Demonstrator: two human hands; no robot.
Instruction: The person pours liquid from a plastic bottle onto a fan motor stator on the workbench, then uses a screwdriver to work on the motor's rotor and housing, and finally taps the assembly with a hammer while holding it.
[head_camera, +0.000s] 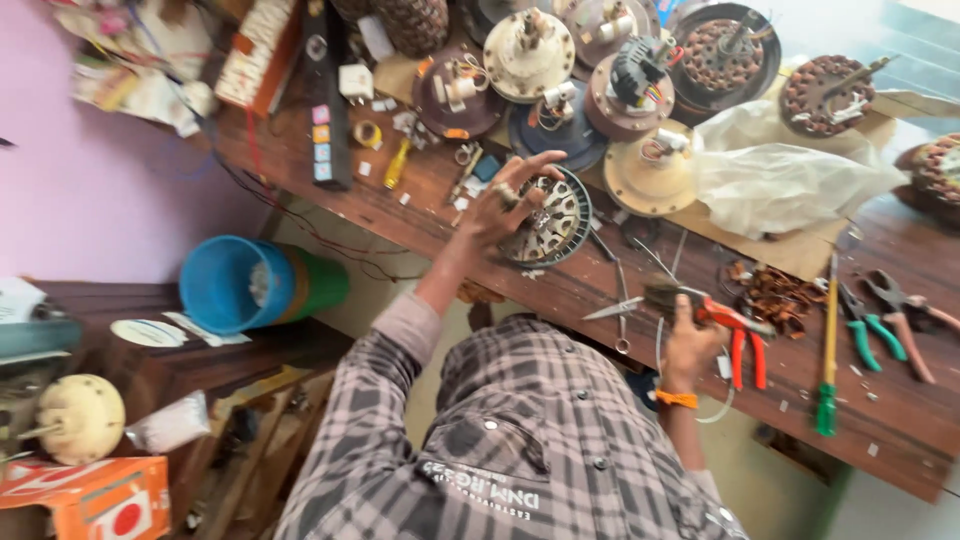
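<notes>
Busy repair bench here. Left hand (510, 200) spread open over the round wound stator (555, 220), fingers fanned across its top, probably pinning it flat to the wooden counter (600, 300) so it can't spin or slide. Right hand (690, 335) closed around a dark brush-like tool (668, 297), hard to make out exactly, held at the near edge just right of the stator, likely kept close for working on the windings. Orange-handled pliers (742, 340) lying just beside that hand, green-handled screwdriver (828, 350) and green-handled cutters (868, 325) further right, all within easy grab. Heap of stripped copper wire (775, 295) behind the pliers. Row of fan motor housings (560, 70) pushed to the far side, out of the way. Crumpled white plastic bag (780, 170) far right. Blue bucket (235, 285) down on the left below the counter.
</notes>
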